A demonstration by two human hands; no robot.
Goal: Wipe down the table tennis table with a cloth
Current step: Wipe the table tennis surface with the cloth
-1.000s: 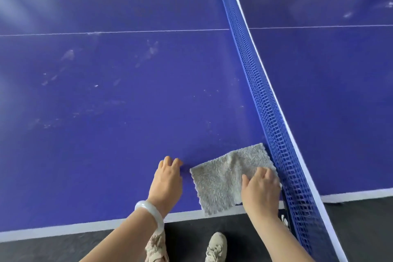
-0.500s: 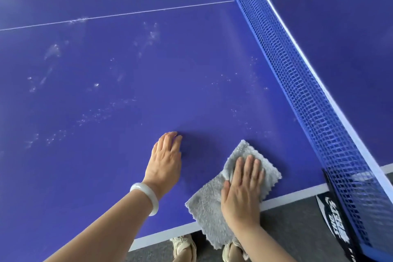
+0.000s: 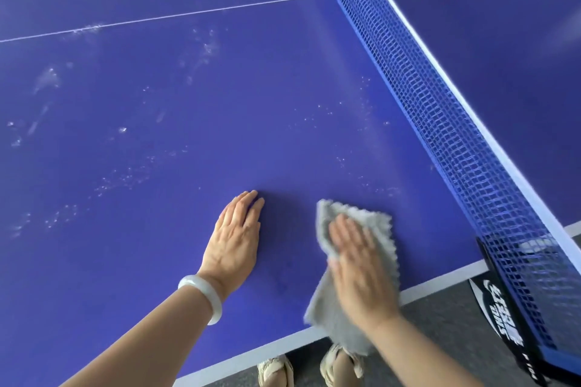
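Note:
A grey cloth [image 3: 374, 223] lies on the blue table tennis table [image 3: 220, 122] near its white side edge, and its lower end hangs over that edge. My right hand [image 3: 361, 270] presses flat on the cloth with straight fingers. My left hand [image 3: 234, 239] rests flat on the bare table just left of the cloth, a pale bangle on its wrist. White dusty smears and specks spread over the surface to the left and beyond the hands.
The blue net [image 3: 440, 110] runs diagonally along the right, ending at a black clamp post [image 3: 509, 302] at the table edge. Grey floor [image 3: 446, 317] and my two shoes [image 3: 273, 371] show below the edge. A thin white centre line [image 3: 188, 13] crosses the far table.
My right hand went from gripping the cloth's corner by the net to pressing flat on it, and slid it left and away from the net. The left hand stayed flat beside it.

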